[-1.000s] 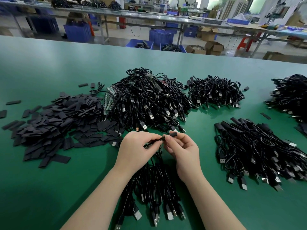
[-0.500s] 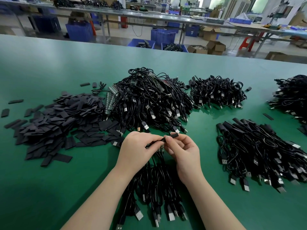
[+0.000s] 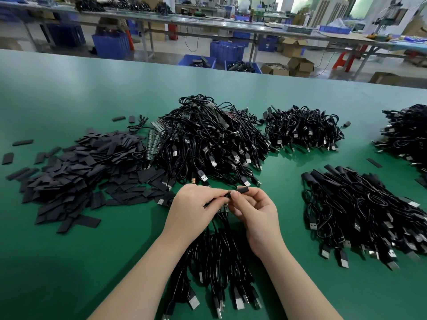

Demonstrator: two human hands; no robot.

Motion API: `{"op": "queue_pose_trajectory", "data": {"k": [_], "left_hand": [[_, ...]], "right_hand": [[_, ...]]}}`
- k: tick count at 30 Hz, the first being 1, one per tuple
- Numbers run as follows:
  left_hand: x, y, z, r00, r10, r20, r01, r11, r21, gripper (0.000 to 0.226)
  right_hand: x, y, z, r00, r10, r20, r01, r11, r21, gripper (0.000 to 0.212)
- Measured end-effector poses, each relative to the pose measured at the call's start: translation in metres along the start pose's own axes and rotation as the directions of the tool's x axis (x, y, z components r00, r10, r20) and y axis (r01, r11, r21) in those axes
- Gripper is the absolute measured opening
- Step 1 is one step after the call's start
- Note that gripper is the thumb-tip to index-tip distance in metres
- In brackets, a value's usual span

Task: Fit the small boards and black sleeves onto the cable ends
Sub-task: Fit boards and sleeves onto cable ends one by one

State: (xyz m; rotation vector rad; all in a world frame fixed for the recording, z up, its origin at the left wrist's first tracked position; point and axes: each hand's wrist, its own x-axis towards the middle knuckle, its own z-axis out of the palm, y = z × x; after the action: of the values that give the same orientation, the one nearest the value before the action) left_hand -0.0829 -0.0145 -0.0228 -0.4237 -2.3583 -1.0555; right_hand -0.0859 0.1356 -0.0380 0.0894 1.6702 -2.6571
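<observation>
Right hand (image 3: 253,210) pinches a black sleeve (image 3: 240,190), long axis sideways; left hand (image 3: 193,204) pinches the cable end (image 3: 218,199) just beside its opening.

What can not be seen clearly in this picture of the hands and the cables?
- Head view: the cable end under the black sleeve is hidden by the left hand and right hand.
- A small board between the hands: mostly covered.
- Rightmost cable pile: cut by the frame edge.
</observation>
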Motion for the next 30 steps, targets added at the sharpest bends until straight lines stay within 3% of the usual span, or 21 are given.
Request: {"op": "queue_pose_trajectory", "data": {"k": [10, 20, 23, 26, 30], "left_hand": [[0.0, 0.005, -0.001, 0.999, -0.039, 0.038, 0.038, 0.999, 0.009, 0.018], [-0.001, 0.002, 0.0, 0.999, -0.034, 0.023, 0.034, 0.999, -0.011, 0.016], [0.001, 0.003, 0.001, 0.999, -0.041, 0.017, 0.04, 0.999, 0.018, 0.015], [0.001, 0.004, 0.001, 0.998, -0.046, -0.031, 0.047, 0.998, 0.034, 0.014], [0.001, 0.001, 0.0, 0.996, -0.081, -0.034, 0.08, 0.996, -0.029, 0.018]], "right_hand": [[0.001, 0.002, 0.0, 1.0, -0.011, -0.02, 0.011, 1.0, -0.009, 0.022], [0.002, 0.002, 0.0, 1.0, -0.008, 0.011, 0.008, 0.999, -0.046, 0.011], [-0.003, 0.005, 0.005, 0.993, -0.116, -0.029, 0.109, 0.978, -0.179, 0.025], [-0.01, 0.004, 0.009, 0.952, -0.3, -0.054, 0.255, 0.881, -0.399, 0.044], [-0.011, 0.001, 0.006, 0.916, -0.4, -0.013, 0.328, 0.77, -0.547, 0.044]]}}
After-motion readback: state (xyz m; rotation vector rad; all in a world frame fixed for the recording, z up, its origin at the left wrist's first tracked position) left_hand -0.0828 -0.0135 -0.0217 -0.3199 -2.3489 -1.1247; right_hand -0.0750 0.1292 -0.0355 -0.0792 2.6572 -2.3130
